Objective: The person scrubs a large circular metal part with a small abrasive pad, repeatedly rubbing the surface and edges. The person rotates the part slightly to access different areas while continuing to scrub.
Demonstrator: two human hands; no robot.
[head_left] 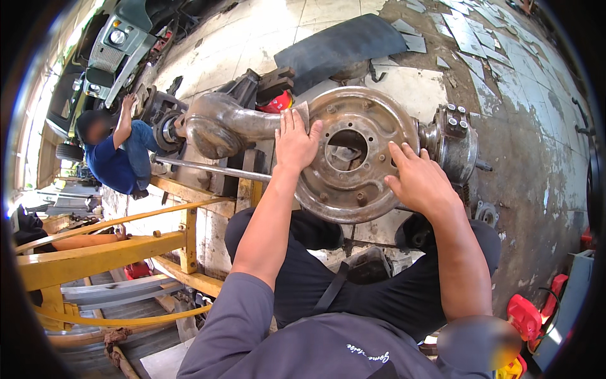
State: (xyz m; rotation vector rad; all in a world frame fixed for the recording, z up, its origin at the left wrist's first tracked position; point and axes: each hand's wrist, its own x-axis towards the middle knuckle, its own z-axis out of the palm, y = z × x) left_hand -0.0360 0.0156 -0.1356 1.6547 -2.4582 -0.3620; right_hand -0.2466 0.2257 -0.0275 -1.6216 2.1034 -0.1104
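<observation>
A round, bare-metal brake backing plate [344,205] with a large centre hole and several bolt holes stands before me at the end of an axle housing [255,125]. My left hand [294,144] lies at the plate's upper left rim, its fingers pressed together over a small brownish sheet that looks like sandpaper [302,113]. The fingertips and the sheet rest where the housing meets the plate. On the plate's right side, my right hand [421,180] is open, fingers spread against the metal, holding nothing. Just beyond the plate is a hub [456,142] with bolts.
A metal rod [214,169] runs below the housing, beside a yellow frame [107,256]. A dark curved panel [341,50] lies on the floor ahead. Another person [117,148] crouches at the far left, near a vehicle [113,54]. Red tools [527,316] lie at the lower right.
</observation>
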